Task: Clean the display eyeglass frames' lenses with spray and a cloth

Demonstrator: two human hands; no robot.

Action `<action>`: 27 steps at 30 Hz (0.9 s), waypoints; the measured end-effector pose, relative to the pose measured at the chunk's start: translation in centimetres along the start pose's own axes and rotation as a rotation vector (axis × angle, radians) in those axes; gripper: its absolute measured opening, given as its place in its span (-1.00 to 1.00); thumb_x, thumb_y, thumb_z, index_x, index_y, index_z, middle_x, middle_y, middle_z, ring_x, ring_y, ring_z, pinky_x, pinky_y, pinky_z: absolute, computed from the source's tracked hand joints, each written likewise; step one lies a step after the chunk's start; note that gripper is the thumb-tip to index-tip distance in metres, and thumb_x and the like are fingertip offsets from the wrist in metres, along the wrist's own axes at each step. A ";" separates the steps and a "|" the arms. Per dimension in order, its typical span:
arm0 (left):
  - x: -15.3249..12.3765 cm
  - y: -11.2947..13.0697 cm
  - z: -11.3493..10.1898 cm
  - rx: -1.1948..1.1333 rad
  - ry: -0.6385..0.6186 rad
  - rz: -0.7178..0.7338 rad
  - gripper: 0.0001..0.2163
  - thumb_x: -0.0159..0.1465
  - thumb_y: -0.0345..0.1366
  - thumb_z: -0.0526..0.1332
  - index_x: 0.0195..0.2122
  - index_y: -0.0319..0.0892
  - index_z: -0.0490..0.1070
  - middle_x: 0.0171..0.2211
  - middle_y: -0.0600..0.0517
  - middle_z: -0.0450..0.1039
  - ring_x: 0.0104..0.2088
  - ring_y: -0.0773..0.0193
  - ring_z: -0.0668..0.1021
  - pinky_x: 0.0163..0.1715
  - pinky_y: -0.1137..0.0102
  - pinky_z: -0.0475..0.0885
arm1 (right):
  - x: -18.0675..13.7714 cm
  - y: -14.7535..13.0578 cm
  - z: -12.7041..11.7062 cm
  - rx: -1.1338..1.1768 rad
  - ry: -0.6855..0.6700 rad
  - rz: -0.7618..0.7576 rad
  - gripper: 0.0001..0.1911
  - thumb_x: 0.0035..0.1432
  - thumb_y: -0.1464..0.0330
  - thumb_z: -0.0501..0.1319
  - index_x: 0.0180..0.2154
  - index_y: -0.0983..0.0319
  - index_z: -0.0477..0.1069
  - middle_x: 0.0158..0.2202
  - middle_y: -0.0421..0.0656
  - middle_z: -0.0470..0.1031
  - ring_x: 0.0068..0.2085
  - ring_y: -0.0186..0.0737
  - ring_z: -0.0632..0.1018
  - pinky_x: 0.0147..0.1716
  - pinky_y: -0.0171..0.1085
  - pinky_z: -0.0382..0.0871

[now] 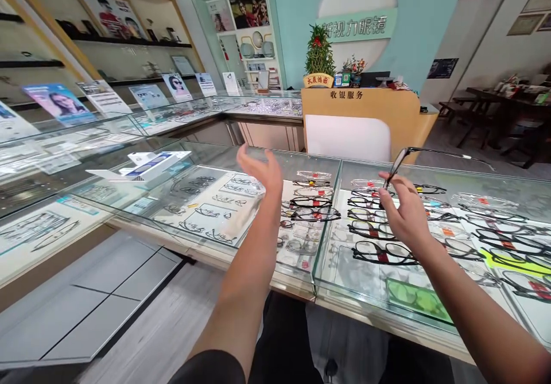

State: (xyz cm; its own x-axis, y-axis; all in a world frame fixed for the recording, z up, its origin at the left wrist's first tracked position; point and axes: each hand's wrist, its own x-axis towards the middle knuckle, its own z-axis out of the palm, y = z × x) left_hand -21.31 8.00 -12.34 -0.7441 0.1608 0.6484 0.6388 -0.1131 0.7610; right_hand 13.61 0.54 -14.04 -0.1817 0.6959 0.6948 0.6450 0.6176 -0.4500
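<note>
R hand pinching black glasses at fingertips, temple sticking out right. L hand open, empty, above glass counter.

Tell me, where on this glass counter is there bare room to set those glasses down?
The glass top is bare between the white box and the left hand, and again right of the right hand, which pinches the black eyeglasses. The rows of frames lie under the glass, not on it. The far counter at left is crowded with leaflet stands.
</note>
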 end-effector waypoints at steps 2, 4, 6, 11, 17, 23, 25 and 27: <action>0.7 -1.9 0.2 0.150 0.018 -0.138 -0.44 0.30 -0.46 0.25 0.30 -0.19 0.15 0.36 -0.29 0.31 0.42 -0.05 0.33 0.41 0.10 0.19 | 0.1 0.3 0.0 0.002 0.007 0.012 -0.56 0.53 0.12 0.07 0.25 0.13 0.46 0.23 0.08 0.59 0.25 0.26 0.53 0.22 0.26 0.41; 0.8 -3.4 0.5 0.251 -0.025 -0.282 -0.40 0.27 -0.45 0.28 0.32 -0.18 0.15 0.37 -0.30 0.32 0.42 -0.11 0.34 0.39 0.05 0.21 | 0.1 0.7 0.1 0.001 0.013 0.023 -0.55 0.53 0.11 0.05 0.25 0.14 0.45 0.22 0.09 0.59 0.23 0.26 0.53 0.19 0.26 0.41; 0.6 -4.4 0.9 0.291 -0.065 -0.394 -0.41 0.25 -0.49 0.27 0.29 -0.17 0.18 0.32 -0.29 0.38 0.39 -0.16 0.39 0.36 -0.02 0.24 | 0.2 1.0 0.1 -0.006 0.025 0.034 -0.55 0.53 0.11 0.04 0.24 0.14 0.45 0.20 0.09 0.59 0.21 0.26 0.54 0.18 0.26 0.41; 0.5 -6.0 1.6 0.284 -0.110 -0.554 -0.54 0.22 -0.57 0.24 0.13 -0.16 0.28 0.23 -0.30 0.47 0.36 -0.23 0.42 0.31 -0.12 0.25 | 0.4 1.3 -0.1 -0.001 0.048 0.054 -0.54 0.54 0.11 0.02 0.26 0.15 0.43 0.23 0.10 0.57 0.24 0.26 0.51 0.18 0.23 0.40; 0.9 -5.4 1.3 0.141 -0.197 -0.572 -0.83 0.36 -0.41 0.22 -0.07 -0.11 0.30 -0.02 -0.22 0.53 0.26 -0.24 0.50 0.33 -0.24 0.20 | 0.6 1.5 -0.3 0.077 0.103 0.093 -0.54 0.55 0.09 0.01 0.28 0.12 0.42 0.22 0.09 0.55 0.19 0.20 0.56 0.17 0.21 0.43; -1.6 0.0 2.1 -0.300 -0.536 -0.320 -0.80 0.45 -0.15 0.21 0.01 -0.09 0.32 -0.05 -0.06 0.53 -0.05 0.17 0.60 0.03 0.23 0.56 | 0.5 0.9 -0.2 0.188 0.112 0.071 -0.55 0.56 0.10 0.02 0.27 0.12 0.41 0.22 0.08 0.54 0.19 0.13 0.58 0.19 0.16 0.46; -3.7 2.2 2.1 -0.483 -0.758 -0.279 -0.71 0.36 -0.07 0.31 -0.01 -0.07 0.35 -0.16 0.01 0.51 -0.17 0.22 0.59 -0.15 0.31 0.60 | 0.4 0.4 -0.2 0.211 0.091 0.055 -0.55 0.56 0.11 0.02 0.28 0.13 0.41 0.21 0.08 0.54 0.19 0.11 0.58 0.18 0.12 0.47; -6.0 4.2 1.5 -0.789 -1.081 -0.315 -0.61 0.27 -0.03 0.41 0.00 -0.04 0.36 -0.25 0.06 0.45 -0.21 0.23 0.55 -0.28 0.35 0.58 | 0.3 -0.1 -0.3 0.246 0.061 0.040 -0.56 0.56 0.11 0.03 0.27 0.14 0.42 0.19 0.06 0.56 0.17 0.07 0.58 0.19 0.08 0.46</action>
State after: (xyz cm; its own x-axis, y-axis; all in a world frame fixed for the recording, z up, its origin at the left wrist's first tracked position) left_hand -13.92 8.02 -13.04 -0.0823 0.9183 0.3872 -0.0774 -0.3932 0.9162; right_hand 13.68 0.56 -13.59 -0.1093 0.7029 0.7028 0.4496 0.6655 -0.5957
